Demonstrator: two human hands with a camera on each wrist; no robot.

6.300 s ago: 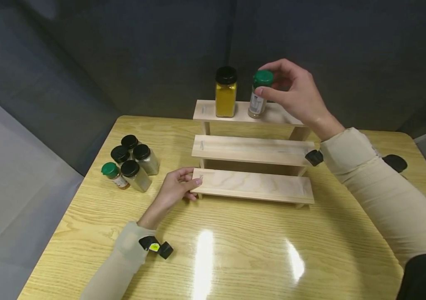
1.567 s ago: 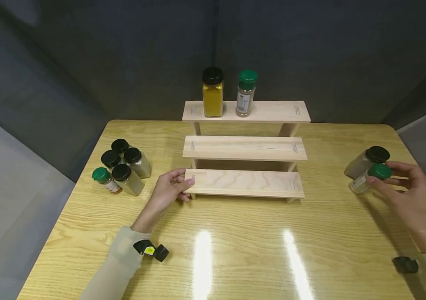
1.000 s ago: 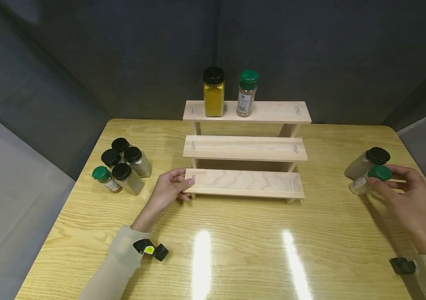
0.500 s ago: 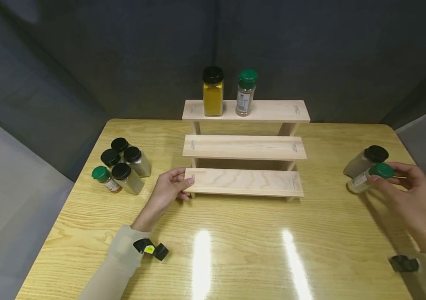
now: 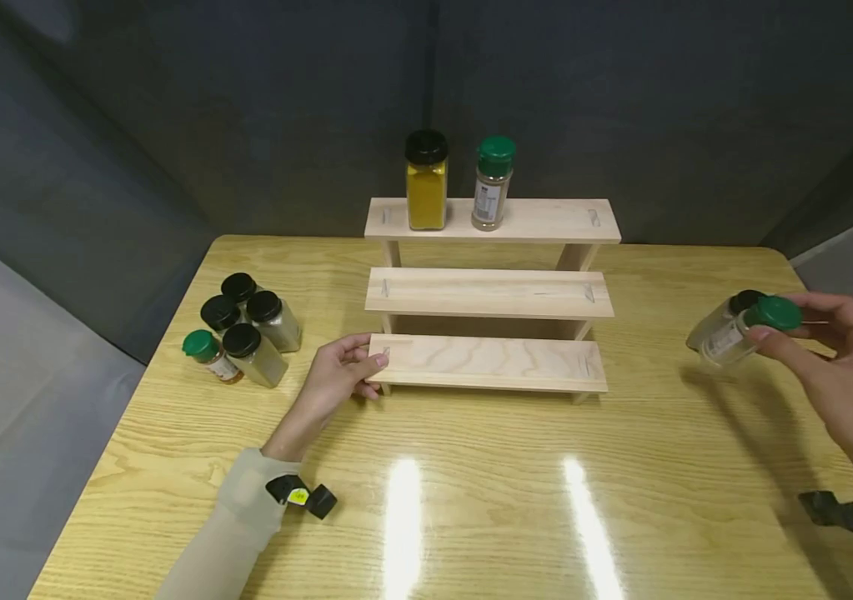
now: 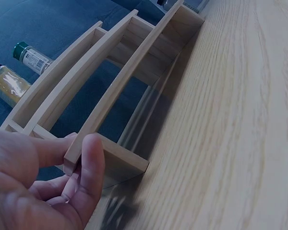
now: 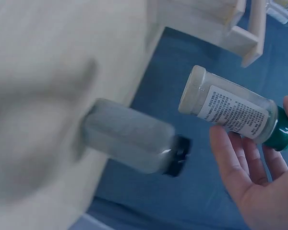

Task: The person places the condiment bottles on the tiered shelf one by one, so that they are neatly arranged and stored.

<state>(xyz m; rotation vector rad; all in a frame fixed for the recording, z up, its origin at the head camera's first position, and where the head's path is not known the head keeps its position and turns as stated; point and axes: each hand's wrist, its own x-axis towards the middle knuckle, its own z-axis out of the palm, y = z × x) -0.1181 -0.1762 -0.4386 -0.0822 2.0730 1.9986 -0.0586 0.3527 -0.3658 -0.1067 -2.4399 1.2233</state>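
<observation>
My right hand (image 5: 850, 367) grips a spice jar (image 5: 728, 340) by its green cap, at the right side of the table. In the right wrist view this jar (image 7: 235, 108) hangs clear of the surface, its printed label showing. A black-capped jar (image 5: 715, 323) stands just behind it, partly covered. My left hand (image 5: 332, 379) pinches the left end of the lowest board of a three-step wooden rack (image 5: 486, 362); the left wrist view shows thumb and fingers around the board's corner (image 6: 77, 155). On the rack's top step stand a black-capped jar of yellow powder (image 5: 426, 192) and a green-capped jar (image 5: 489, 196).
Several jars stand grouped at the table's left: black-capped ones (image 5: 257, 358) and a green-capped one (image 5: 219, 362). The wooden table (image 5: 486, 483) ends at dark cloth (image 5: 283, 125) behind. The rack occupies the table's back middle.
Over the last half second my right hand has lifted the green-capped jar off the table. Earlier it let go of another green-capped jar on the top step and moved right. My left hand stays put.
</observation>
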